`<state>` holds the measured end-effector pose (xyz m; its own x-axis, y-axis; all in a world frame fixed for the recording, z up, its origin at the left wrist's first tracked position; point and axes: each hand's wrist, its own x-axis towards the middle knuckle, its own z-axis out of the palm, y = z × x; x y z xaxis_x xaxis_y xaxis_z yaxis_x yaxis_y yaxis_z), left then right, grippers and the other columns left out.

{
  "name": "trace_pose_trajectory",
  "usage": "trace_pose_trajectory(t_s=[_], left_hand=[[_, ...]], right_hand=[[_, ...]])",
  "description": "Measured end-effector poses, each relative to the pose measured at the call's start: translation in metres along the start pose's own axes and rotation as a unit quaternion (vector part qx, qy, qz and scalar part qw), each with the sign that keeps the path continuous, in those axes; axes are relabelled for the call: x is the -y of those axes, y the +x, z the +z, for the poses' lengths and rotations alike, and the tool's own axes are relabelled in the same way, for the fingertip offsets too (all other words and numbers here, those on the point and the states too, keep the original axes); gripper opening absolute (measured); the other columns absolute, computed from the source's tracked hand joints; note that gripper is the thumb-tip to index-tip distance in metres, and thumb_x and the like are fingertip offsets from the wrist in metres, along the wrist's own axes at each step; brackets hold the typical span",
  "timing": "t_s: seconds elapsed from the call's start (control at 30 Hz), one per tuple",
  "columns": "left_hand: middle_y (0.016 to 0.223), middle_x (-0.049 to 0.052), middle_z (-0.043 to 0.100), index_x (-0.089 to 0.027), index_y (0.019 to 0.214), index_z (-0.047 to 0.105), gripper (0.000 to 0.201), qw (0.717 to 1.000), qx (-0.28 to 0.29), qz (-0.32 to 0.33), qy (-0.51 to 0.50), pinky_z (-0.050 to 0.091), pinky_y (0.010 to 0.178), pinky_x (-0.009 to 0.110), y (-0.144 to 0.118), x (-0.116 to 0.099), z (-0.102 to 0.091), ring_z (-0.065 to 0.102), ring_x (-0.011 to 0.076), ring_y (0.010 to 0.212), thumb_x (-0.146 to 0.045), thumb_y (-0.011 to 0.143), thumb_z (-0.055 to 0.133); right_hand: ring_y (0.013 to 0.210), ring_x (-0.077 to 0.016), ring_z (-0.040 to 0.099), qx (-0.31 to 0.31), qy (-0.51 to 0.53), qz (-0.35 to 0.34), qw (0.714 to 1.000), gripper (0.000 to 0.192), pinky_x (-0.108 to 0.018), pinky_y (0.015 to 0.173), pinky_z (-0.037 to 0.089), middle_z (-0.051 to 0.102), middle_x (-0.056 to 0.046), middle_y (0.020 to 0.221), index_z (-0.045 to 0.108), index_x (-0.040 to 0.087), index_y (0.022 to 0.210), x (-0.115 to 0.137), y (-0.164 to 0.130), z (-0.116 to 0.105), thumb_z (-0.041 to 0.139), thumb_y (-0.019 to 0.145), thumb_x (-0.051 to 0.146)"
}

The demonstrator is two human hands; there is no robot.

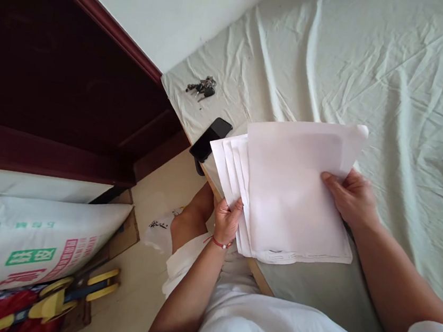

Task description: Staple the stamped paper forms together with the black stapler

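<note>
Several white paper sheets (288,195) are held up in front of me, fanned out in steps along their left side. My left hand (227,220) pinches the fanned edges, thumb on top and a red string bracelet at the wrist. On the right, my right hand (354,197) grips the sheets' edge, its thumb lying on the top page and its other fingers hidden underneath. The top page looks blank, with faint lines of print near its bottom edge. Its upper right corner curls.
A black phone (211,139) and a bunch of keys (202,87) lie on the wrinkled pale sheet (279,76) covering the bed. Left of it stand a dark red wooden panel (65,63), a printed white sack (49,237) and yellow-strapped items (56,299) on the floor.
</note>
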<state>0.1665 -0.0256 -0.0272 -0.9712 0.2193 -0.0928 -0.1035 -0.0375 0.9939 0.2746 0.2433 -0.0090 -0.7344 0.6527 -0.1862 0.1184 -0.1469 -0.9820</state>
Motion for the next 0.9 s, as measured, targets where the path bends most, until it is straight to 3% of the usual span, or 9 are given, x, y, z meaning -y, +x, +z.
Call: trace_pose_trajectory(t_s=[0.3, 0.53, 0.73, 0.9], left_hand=[[0.105, 0.007, 0.083, -0.020, 0.100, 0.083, 0.045, 0.999, -0.003, 0.015, 0.028, 0.058, 0.101, 0.037, 0.0010, -0.0001, 0.0004, 0.075, 0.0271, 0.109, -0.057, 0.075, 0.087], [0.105, 0.007, 0.083, -0.020, 0.097, 0.082, 0.046, 1.000, -0.009, 0.000, 0.021, 0.057, 0.101, 0.037, 0.0008, -0.0011, 0.0009, 0.075, 0.0270, 0.106, -0.057, 0.071, 0.089], [0.105, 0.006, 0.082, -0.021, 0.096, 0.081, 0.041, 0.999, 0.010, -0.024, -0.020, 0.055, 0.101, 0.034, -0.0006, -0.0016, 0.0015, 0.074, 0.0239, 0.106, -0.060, 0.087, 0.075], [0.102, 0.006, 0.081, -0.019, 0.098, 0.081, 0.042, 0.999, 0.010, -0.024, -0.036, 0.055, 0.097, 0.031, -0.0016, 0.0001, 0.0008, 0.074, 0.0225, 0.102, -0.059, 0.092, 0.070]], right_hand=[[0.070, -0.0192, 0.070, 0.020, -0.008, 0.007, 1.000, 0.028, -0.028, 0.054, 0.058, 0.077, 0.000, 0.089, 0.075, 0.026, 0.103, 0.0075, -0.0019, -0.0003, 0.084, 0.079, 0.039], [0.068, -0.0201, 0.072, 0.044, 0.064, 0.075, 0.994, 0.035, -0.031, 0.058, 0.063, 0.077, -0.001, 0.081, 0.079, 0.022, 0.104, 0.0006, -0.0009, -0.0008, 0.087, 0.075, 0.041], [0.065, -0.0189, 0.070, 0.004, 0.063, 0.067, 0.996, 0.026, -0.029, 0.056, 0.059, 0.079, -0.002, 0.083, 0.080, 0.023, 0.094, 0.0006, -0.0014, 0.0015, 0.088, 0.075, 0.039], [0.072, -0.0207, 0.072, -0.032, 0.116, 0.042, 0.992, 0.025, -0.033, 0.067, 0.061, 0.080, -0.003, 0.086, 0.080, 0.022, 0.092, 0.0024, 0.0003, 0.0024, 0.090, 0.072, 0.034]])
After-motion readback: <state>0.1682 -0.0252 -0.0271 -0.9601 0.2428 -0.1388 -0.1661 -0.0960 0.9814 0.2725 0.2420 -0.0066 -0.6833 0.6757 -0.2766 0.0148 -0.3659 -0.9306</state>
